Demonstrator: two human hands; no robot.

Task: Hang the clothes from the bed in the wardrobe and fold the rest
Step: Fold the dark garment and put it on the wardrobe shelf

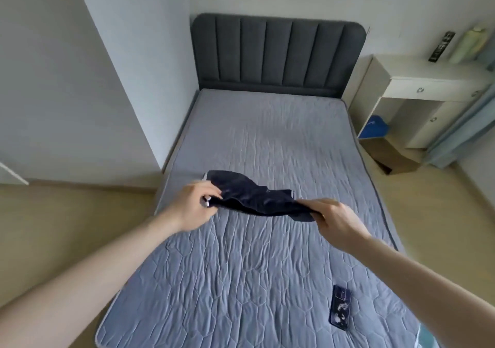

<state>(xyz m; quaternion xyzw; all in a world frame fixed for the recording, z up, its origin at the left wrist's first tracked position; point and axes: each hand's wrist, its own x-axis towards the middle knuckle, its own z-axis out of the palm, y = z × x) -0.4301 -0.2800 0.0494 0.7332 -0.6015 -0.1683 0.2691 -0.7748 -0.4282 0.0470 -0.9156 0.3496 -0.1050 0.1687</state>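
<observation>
Both hands, left (191, 205) and right (334, 220), pinching navy garment (257, 199) above bed (267, 138).

mid-frame, the left hand (193, 205) and right hand (335, 217) each pinch an end of a dark navy garment (257, 200) over the grey quilted bed (267, 138); a phone (339, 308) lies lower right.

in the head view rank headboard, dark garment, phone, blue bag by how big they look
1. headboard
2. dark garment
3. phone and blue bag: look alike, and the phone lies nearer the camera, so no ranking.
</observation>
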